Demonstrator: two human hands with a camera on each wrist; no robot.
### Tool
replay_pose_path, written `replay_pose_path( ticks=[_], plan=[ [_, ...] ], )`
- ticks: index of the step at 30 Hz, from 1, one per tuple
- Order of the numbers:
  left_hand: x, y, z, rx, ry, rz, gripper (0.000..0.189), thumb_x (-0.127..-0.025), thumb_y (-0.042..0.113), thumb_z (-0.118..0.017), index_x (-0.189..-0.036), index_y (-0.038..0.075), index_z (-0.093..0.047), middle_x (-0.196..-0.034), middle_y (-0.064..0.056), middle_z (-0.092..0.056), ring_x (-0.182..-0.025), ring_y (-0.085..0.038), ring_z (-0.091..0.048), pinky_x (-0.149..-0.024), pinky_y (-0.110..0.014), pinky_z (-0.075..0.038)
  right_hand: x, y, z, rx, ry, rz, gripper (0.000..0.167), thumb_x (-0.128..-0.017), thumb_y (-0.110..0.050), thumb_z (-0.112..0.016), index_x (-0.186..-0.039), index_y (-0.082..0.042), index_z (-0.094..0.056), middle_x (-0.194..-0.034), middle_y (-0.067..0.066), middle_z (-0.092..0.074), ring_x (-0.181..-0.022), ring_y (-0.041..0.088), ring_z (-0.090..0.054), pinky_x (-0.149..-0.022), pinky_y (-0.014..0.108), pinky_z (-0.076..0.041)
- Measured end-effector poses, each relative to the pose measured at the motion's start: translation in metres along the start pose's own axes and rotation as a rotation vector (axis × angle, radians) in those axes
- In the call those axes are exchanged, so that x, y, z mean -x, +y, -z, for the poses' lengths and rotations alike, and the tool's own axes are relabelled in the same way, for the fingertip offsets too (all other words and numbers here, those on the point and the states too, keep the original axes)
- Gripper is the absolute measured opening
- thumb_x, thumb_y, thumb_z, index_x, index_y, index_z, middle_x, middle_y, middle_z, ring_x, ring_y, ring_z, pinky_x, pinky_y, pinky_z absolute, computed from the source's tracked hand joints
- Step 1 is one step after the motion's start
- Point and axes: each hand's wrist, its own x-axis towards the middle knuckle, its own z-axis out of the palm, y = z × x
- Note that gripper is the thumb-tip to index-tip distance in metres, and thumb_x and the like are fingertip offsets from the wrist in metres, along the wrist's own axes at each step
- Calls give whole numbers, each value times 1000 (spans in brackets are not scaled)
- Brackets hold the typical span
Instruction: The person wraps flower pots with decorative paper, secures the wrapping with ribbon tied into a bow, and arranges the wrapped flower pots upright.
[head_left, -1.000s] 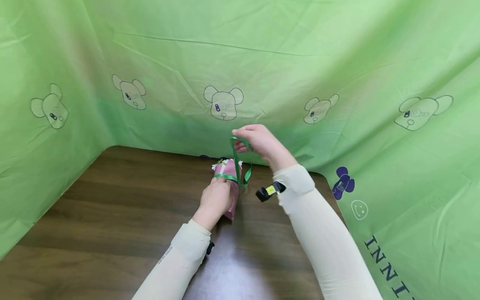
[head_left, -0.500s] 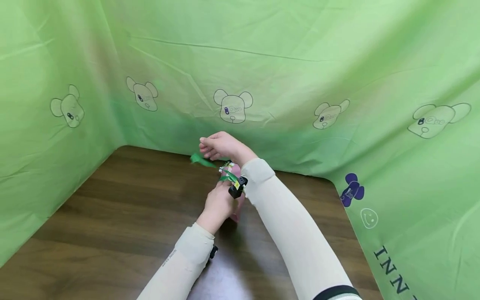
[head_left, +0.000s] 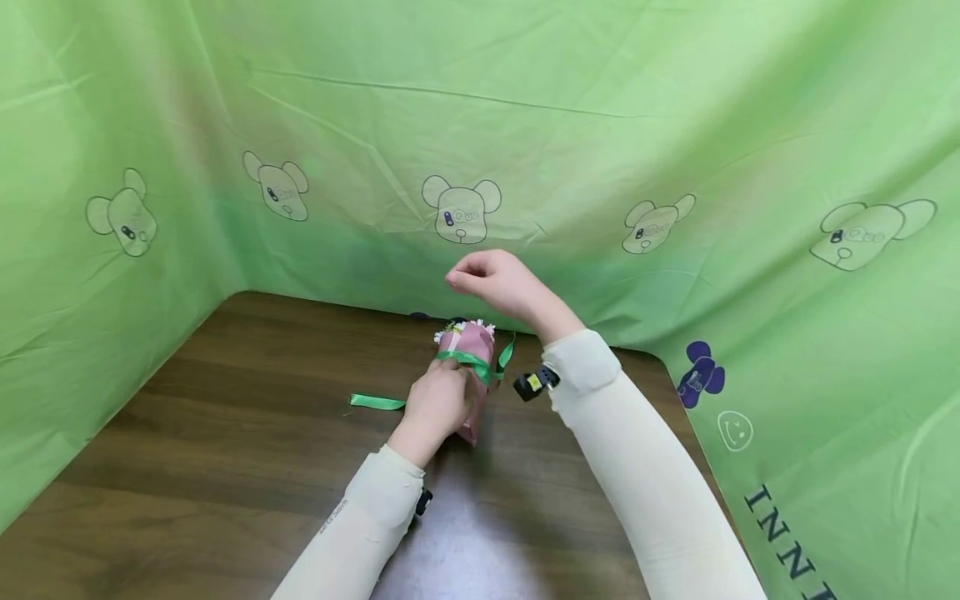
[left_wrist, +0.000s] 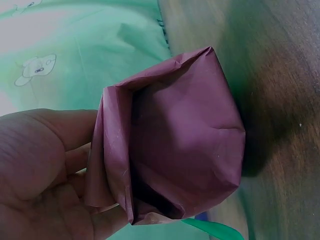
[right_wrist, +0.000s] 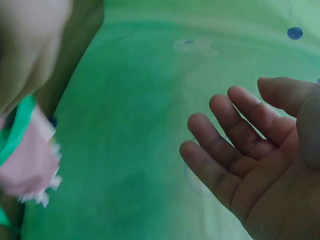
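A small bouquet in pink wrapping paper (head_left: 476, 340) lies along the tabletop, white flowers (head_left: 439, 337) peeking from its far end. My left hand (head_left: 437, 402) grips the bouquet's middle from the left. In the left wrist view, the wrapping paper (left_wrist: 187, 132) shows its hollow lower end, thumb and fingers around one side. A green ribbon (head_left: 472, 362) crosses the wrap just above that hand. One ribbon tail (head_left: 377, 402) stretches left over the table; another stands out at right. My right hand (head_left: 504, 285) hovers above and right of the flowers, holding nothing, fingers loosely bent.
The brown wooden table (head_left: 247, 433) carries the bouquet. A green cloth (head_left: 360, 192) printed with bear heads hangs around its back and sides. Dark wrist camera mounts (head_left: 537, 382) sit at both cuffs.
My right hand carried the ribbon end leftward across the bouquet, let it go, and came back to the right. The tail now lies at left. My left hand kept its grip.
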Motion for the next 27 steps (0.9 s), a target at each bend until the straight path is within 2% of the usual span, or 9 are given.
replay_pose_path(
  ticks=[2, 6, 10, 14, 19, 23, 27],
  plan=[
    [0, -1, 1, 12, -13, 9, 22, -86, 24, -78, -104, 12, -77, -105, -6, -67, -102, -27, -61, -72, -49, -60, 9, 14, -3, 67, 21, -11, 23, -103, -33, -61, -113, -17, -74, -108, -1, -71, -101, 16, -63, -94, 38, -52],
    [-2, -5, 4, 23, -53, 25, 31, -84, 27, -80, -112, 14, -76, -111, -5, -67, -106, -27, -60, -77, -48, -60, 22, 48, -25, 73, 29, -61, 20, -101, -27, -64, -114, -14, -73, -109, 1, -72, -100, 19, -66, -91, 39, -55],
    [-3, -8, 7, 40, -85, 43, 36, -85, 28, -80, -118, 15, -75, -117, -5, -66, -110, -28, -59, -82, -48, -59, 31, 82, -54, 39, 30, -99, 27, -98, -21, -69, -121, -8, -71, -118, 8, -71, -109, 24, -66, -96, 40, -55],
    [-3, -11, 7, 71, -85, 54, 38, -85, 27, -79, -119, 14, -74, -119, -6, -67, -111, -29, -59, -83, -50, -58, 36, 105, -80, 70, 39, -102, 36, -92, -21, -77, -124, -5, -70, -125, 10, -68, -115, 26, -65, -100, 42, -52],
    [-4, -18, 9, 117, -75, 57, 33, -85, 28, -79, -115, 14, -75, -118, -7, -67, -107, -31, -60, -84, -50, -57, 39, 115, -104, 77, 78, -66, 40, -89, -19, -80, -124, -5, -70, -125, 11, -66, -119, 27, -61, -106, 44, -48],
    [-9, -27, 13, 136, -100, 48, 29, -85, 28, -78, -110, 14, -76, -116, -9, -69, -106, -33, -63, -86, -50, -56, 39, 115, -115, 88, 121, -25, 38, -89, -18, -79, -123, -4, -70, -127, 12, -64, -120, 28, -60, -108, 43, -47],
    [-21, -40, 18, 189, -136, 71, 22, -88, 22, -74, -107, 11, -70, -98, -6, -70, -90, -26, -66, -78, -45, -56, 37, 113, -120, 96, 128, -9, 38, -90, -19, -78, -124, -4, -70, -129, 12, -63, -123, 27, -59, -110, 42, -45]
  ],
)
